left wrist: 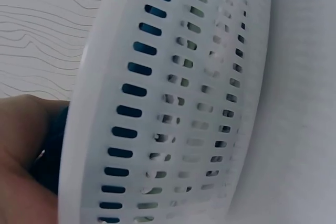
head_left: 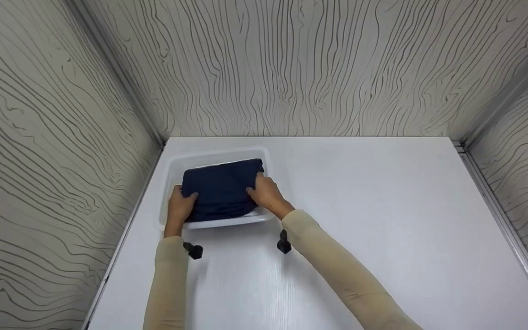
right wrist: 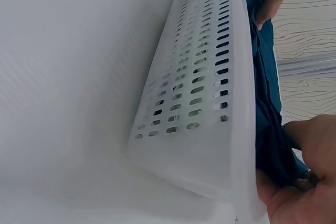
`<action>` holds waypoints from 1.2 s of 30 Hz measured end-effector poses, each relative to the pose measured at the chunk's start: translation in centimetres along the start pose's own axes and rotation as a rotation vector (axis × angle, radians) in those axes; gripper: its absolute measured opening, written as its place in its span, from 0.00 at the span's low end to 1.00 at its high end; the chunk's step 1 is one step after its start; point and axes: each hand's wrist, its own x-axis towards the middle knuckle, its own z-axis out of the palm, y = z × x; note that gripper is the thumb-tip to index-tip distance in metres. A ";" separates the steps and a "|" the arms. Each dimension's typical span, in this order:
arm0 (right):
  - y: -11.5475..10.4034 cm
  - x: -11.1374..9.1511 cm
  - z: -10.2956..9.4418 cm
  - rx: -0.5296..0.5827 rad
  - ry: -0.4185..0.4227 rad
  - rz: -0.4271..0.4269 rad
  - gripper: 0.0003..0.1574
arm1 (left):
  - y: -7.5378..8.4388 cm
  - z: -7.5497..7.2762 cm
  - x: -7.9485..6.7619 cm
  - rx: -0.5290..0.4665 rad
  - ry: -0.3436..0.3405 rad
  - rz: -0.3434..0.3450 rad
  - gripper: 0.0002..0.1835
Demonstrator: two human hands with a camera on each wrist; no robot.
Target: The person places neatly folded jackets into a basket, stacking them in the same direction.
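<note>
A folded dark navy cloth (head_left: 220,185) lies at the top of a white perforated plastic basket (head_left: 227,223). My left hand (head_left: 180,205) grips the cloth's left end, thumb on top. At the opposite end my right hand (head_left: 266,190) holds it the same way, its thumb over the upper face. In the right wrist view the right hand (right wrist: 310,166) pinches the layered cloth (right wrist: 269,93) just above the basket rim (right wrist: 244,77). The left wrist view shows mostly the slotted basket wall (left wrist: 173,98), with part of the left hand (left wrist: 26,145) behind the rim. Fingers under the cloth are hidden.
The basket stands at the back left of a white table (head_left: 360,220). Wood-grain patterned panels (head_left: 291,68) enclose the back and both sides. Pale objects inside the basket show faintly through its slots. Small black pieces (head_left: 284,243) stick out near both wrists.
</note>
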 end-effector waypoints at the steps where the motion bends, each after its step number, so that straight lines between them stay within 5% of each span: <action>1: 0.0 0.0 0.1 -0.012 -0.003 -0.003 0.40 | 0.0 0.1 0.0 0.011 -0.004 -0.001 0.33; 12: 0.1 -0.1 0.0 -0.074 -0.018 -0.015 0.40 | 0.3 0.9 0.4 0.068 -0.038 0.001 0.32; 17: 0.1 -0.4 -1.5 -0.029 -0.103 -0.006 0.38 | 0.3 0.9 0.3 0.090 -0.049 0.006 0.34; 25: 0.7 -1.1 -6.1 0.064 -0.158 -0.034 0.34 | 2.2 0.2 -0.6 0.200 0.005 0.062 0.36; 32: 3.4 -2.1 -11.1 0.147 -0.105 -0.084 0.26 | 5.4 -0.4 -1.4 0.338 0.160 0.226 0.29; 36: 5.7 -2.7 -14.0 0.154 -0.025 -0.085 0.22 | 7.8 -0.3 -1.2 0.333 0.176 0.318 0.22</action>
